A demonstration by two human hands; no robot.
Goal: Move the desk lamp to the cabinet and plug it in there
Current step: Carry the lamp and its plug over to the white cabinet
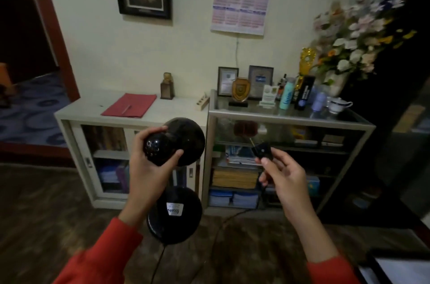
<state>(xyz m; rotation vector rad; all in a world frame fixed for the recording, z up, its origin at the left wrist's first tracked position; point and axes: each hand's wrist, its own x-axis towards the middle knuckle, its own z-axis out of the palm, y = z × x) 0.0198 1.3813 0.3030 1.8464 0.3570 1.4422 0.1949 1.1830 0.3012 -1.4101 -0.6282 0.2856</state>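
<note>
My left hand (149,167) grips the black desk lamp (179,142) by its rounded shade, held in the air in front of me. Its round black base (174,216) with a white label hangs below my wrist. The lamp's black plug (261,150) is pinched in my right hand (283,176), prongs pointing up and left. A black cord (223,225) trails from there down over the floor. The white cabinet (176,109) stands against the wall just beyond the lamp. No socket is visible.
A red folder (130,105) and a small trophy (167,86) lie on the white cabinet. A glass display cabinet (290,114) to its right carries plaques, bottles, a teacup and flowers. A doorway opens at the left. A dark table corner (395,262) sits bottom right.
</note>
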